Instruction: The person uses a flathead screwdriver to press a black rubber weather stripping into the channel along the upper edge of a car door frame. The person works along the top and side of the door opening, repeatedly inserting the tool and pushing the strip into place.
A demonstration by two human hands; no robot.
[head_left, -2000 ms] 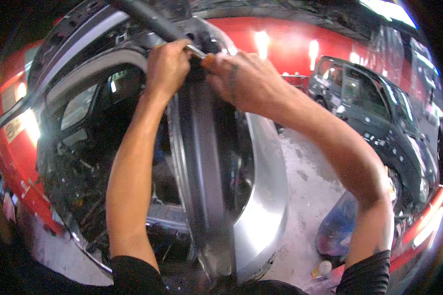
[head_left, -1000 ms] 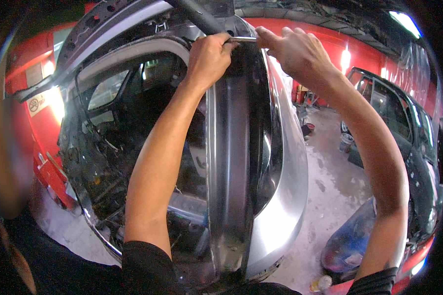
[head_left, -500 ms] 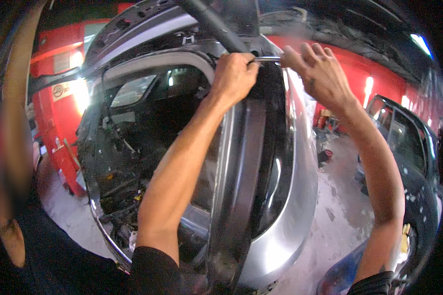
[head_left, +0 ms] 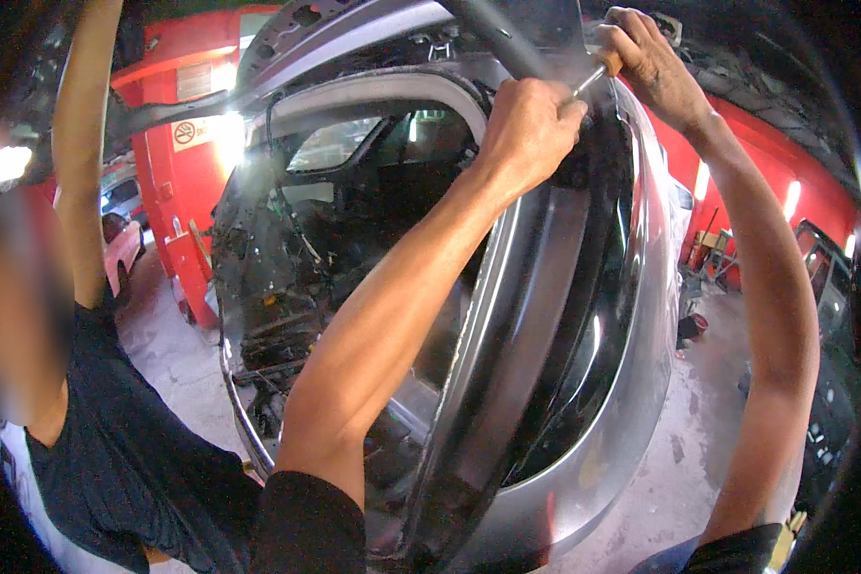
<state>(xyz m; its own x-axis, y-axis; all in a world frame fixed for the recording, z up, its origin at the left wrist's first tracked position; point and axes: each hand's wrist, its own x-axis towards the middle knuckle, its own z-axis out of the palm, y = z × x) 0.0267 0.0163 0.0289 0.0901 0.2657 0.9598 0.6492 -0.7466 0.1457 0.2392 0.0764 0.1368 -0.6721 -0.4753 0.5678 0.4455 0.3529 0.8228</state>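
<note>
A silver car body (head_left: 631, 373) stands before me with its rear opening bare and its tailgate (head_left: 354, 57) raised. My left hand (head_left: 531, 124) is closed at the top right corner of the opening, its fingers around the lower end of a slim metal tool (head_left: 591, 80). What that end meets is hidden behind the fingers. Above and to the right, my right hand (head_left: 655, 72) is closed around the tool's other end, so the shaft slants up between both hands. A dark tube (head_left: 497, 36) runs from the tailgate down to just behind my left hand.
At the left a co-worker in a dark shirt (head_left: 153, 402) stands close with one arm (head_left: 84, 143) raised. Loose wiring (head_left: 297, 234) hangs inside the opening. A dark car (head_left: 827, 316) stands at the right, and a red post (head_left: 177, 201) at the left.
The view has shifted left, so the car appears further right. My right hand has risen and closed on the tool, which now slants upward rather than lying level. My left hand stays at the corner.
</note>
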